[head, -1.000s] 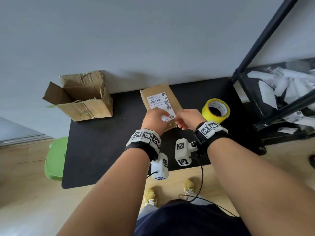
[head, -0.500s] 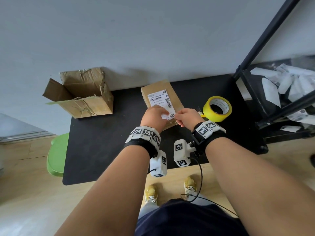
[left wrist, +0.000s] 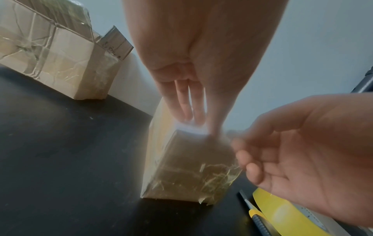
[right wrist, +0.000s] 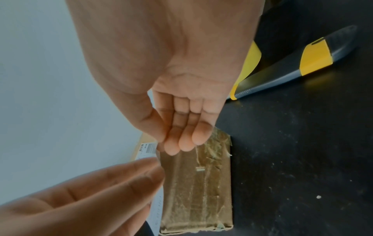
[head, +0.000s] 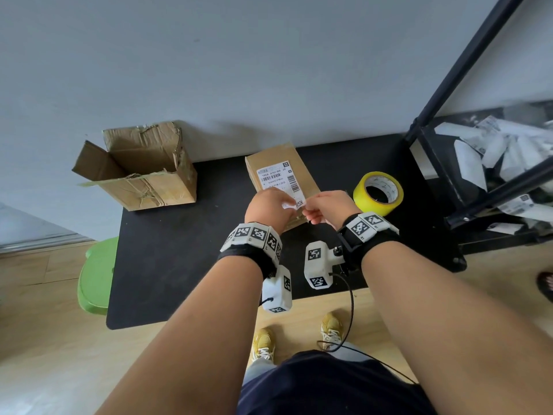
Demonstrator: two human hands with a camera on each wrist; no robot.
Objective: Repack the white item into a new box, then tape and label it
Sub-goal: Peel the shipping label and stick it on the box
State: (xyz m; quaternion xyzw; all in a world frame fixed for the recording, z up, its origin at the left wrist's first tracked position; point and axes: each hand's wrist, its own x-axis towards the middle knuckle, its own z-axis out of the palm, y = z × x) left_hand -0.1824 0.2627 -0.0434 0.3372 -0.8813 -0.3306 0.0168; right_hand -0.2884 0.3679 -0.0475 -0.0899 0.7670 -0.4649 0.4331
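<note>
At frame centre, on the black tabletop (head: 179, 265), the taped brown cardboard box (head: 281, 163) runs lengthwise away from the hands, its white label (head: 279, 182) pressed at the near corner by the left hand's (head: 269, 209) straight fingers, while the right hand (head: 324, 208) appears to pinch the label's edge.

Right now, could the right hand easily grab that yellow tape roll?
Probably yes. The tape roll stands just beyond the right hand on the black table, with nothing between them. The hand is busy at the label on the box, though.
</note>
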